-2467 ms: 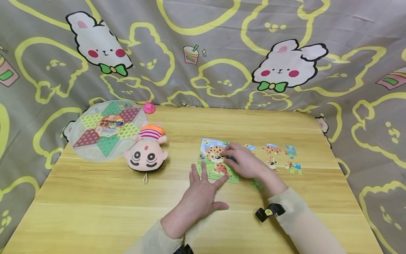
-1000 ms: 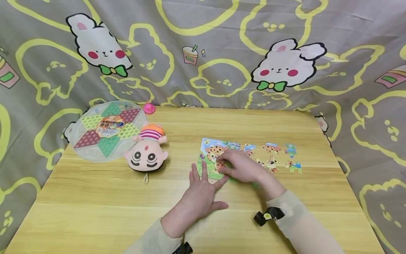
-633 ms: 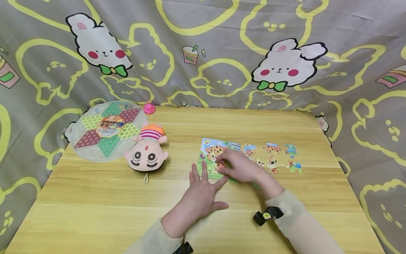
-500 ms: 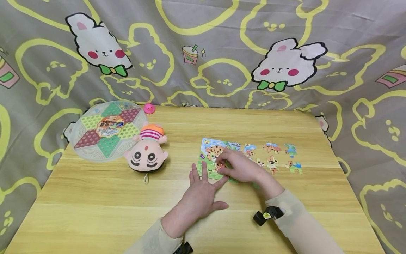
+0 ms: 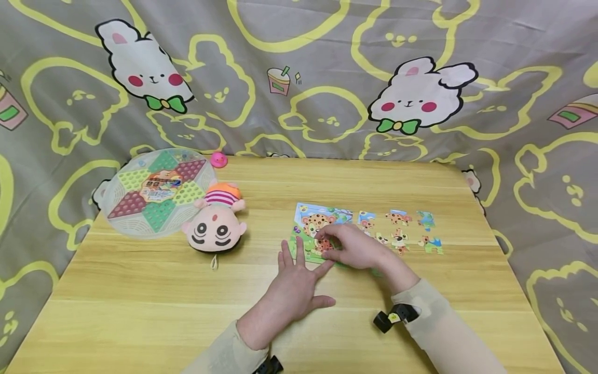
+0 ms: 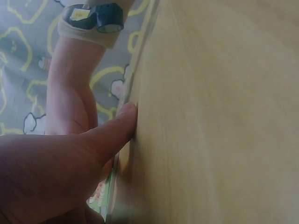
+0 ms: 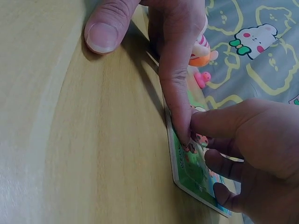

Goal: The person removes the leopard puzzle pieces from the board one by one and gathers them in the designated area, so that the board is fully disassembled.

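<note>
A square jigsaw board [image 5: 300, 221] with a leopard picture lies on the table, right of centre. My left hand [image 5: 294, 288] is spread flat, its fingertips resting at the board's near left edge, the thumb held apart on the wood. Curled over the board's lower right, my right hand [image 5: 357, 246] pinches a small spotted puzzle piece [image 7: 202, 139], which appears tilted just above the picture in the right wrist view. Its fingers meet the left index finger in that view. The hand covers the board's right part. In the left wrist view the left thumb [image 6: 112, 133] touches the table.
Several loose puzzle pieces [image 5: 399, 239] lie in rows right of the board, with a green one [image 5: 376, 272] partly under the right wrist. A plush doll [image 5: 215, 226] leans on a round Chinese checkers board [image 5: 161, 192] at left. A pink duck [image 5: 218, 159] sits behind it.
My right hand has moved down from the board's upper right to its lower right, uncovering the upper corner and some loose pieces. My left hand stays put.
</note>
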Available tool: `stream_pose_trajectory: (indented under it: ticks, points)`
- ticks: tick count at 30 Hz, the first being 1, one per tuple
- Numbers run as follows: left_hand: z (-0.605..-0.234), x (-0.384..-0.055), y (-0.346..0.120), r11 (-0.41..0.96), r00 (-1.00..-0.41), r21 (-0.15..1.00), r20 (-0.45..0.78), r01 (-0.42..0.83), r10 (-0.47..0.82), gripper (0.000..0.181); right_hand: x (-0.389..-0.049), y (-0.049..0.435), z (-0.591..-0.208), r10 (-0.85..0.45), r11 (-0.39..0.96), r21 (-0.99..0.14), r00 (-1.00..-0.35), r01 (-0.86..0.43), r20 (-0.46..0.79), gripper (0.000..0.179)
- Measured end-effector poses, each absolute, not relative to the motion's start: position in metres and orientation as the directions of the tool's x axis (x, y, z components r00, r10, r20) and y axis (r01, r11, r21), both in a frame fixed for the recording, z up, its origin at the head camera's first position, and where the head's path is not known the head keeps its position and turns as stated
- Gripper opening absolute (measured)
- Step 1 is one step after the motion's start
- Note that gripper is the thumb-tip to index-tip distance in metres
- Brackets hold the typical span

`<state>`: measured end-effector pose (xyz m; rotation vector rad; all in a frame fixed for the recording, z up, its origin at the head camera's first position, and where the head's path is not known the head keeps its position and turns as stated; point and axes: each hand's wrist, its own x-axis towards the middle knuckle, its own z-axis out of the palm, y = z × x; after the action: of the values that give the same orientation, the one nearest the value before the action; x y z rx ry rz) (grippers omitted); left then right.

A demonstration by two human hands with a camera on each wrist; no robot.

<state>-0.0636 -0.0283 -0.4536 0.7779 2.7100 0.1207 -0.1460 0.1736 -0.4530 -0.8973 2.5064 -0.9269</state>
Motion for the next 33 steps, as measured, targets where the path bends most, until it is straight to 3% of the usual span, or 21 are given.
stream_pose_trajectory:
  ticks: [11, 23, 33]
  points:
    - [-0.455, -0.064, -0.029, 0.847, -0.803, 0.166, -0.27, 0.506, 0.532, 0.088, -0.152, 0.175, -0.453, -0.716, 0.603, -0.569, -0.694, -0.559, -0.077, 0.04]
    - [-0.454, -0.062, -0.029, 0.842, -0.803, 0.156, -0.255, 0.516, 0.539, 0.088, -0.153, 0.181, -0.454, -0.692, 0.522, -0.743, -0.717, -0.42, -0.081, 0.03]
    - [-0.454, -0.063, -0.028, 0.852, -0.813, 0.198, -0.259, 0.484, 0.522, 0.09, -0.145, 0.212, -0.434, -0.619, 0.51, -0.766, -0.785, -0.39, -0.012, 0.028]
